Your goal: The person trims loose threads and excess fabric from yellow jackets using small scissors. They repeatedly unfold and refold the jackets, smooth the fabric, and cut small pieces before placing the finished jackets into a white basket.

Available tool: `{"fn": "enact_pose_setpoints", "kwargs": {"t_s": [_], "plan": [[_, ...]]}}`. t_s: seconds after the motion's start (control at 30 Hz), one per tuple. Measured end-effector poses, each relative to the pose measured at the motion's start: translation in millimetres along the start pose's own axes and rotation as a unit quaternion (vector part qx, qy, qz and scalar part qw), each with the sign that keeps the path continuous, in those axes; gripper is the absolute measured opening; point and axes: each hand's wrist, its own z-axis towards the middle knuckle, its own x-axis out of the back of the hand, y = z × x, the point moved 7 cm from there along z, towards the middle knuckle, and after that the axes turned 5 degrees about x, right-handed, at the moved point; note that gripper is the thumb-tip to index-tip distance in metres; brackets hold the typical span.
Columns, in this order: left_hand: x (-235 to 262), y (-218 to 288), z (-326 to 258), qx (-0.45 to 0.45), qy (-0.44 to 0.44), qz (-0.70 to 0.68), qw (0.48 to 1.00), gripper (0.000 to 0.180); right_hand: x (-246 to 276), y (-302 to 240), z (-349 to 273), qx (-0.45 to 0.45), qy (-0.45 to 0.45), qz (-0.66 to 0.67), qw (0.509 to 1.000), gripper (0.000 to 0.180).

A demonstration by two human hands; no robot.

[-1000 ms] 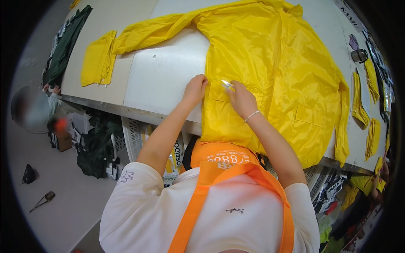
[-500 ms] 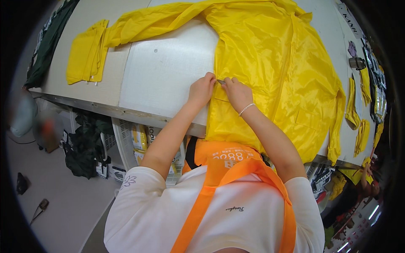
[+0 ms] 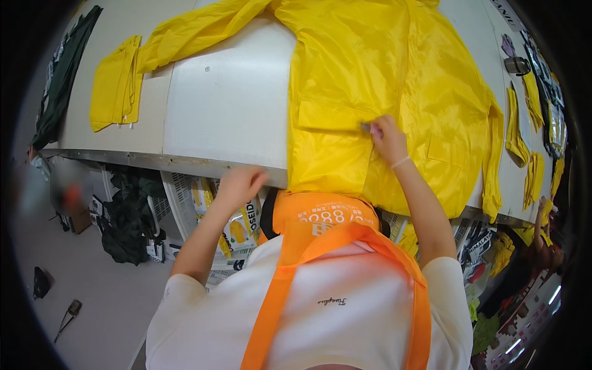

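A yellow rain jacket lies spread over the table, its near hem hanging at the edge against my orange apron. My right hand is closed on a small tool with a grey tip and a purplish part; blur hides its exact kind. The tip is over the jacket, at the right end of a pocket flap. My left hand is by the table's front edge, left of the jacket, fingers loosely bent and apart with nothing seen in them.
Folded yellow pieces lie at the left, touching the jacket's sleeve. A dark green garment hangs over the far left edge. White crates with packages stand below the table. More yellow pieces and a dark container are at the right.
My hands were together at the jacket's left edge. The left has dropped back to the table edge; the right has moved right across the pocket with the tool. The jacket shifts left in view.
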Motion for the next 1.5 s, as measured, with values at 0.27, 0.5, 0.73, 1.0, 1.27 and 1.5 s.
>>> {"fn": "enact_pose_setpoints", "kwargs": {"t_s": [0.27, 0.5, 0.73, 1.0, 1.27, 1.5], "plan": [[14.4, 120.6, 102.3, -0.300, 0.247, 0.049, 0.920, 0.039, 4.1, 71.9, 69.1, -0.232, 0.084, 0.158, 0.956, 0.025], [13.4, 99.9, 128.8, -0.302, 0.243, 0.032, 0.921, 0.059, 4.0, 74.9, 60.0, -0.249, 0.106, 0.217, 0.938, 0.024], [138.3, -109.8, 177.4, 0.187, 0.338, -0.685, 0.618, 0.069, -24.7, 19.3, 1.8, -0.145, -0.152, 0.253, 0.945, 0.028], [235.5, -185.7, 249.8, -0.074, 0.341, -0.898, 0.267, 0.039, -10.5, -11.9, -19.9, -0.254, -0.063, 0.341, 0.903, 0.024], [237.8, 63.2, 99.7, -0.280, 0.533, -0.273, 0.750, 0.020, 81.8, -26.6, -19.3, -0.264, 0.219, 0.499, 0.796, 0.043], [36.6, 137.1, 65.9, -0.381, 0.294, -0.010, 0.877, 0.064, 44.9, -20.5, -43.7, -0.338, 0.116, 0.564, 0.744, 0.054]]}}
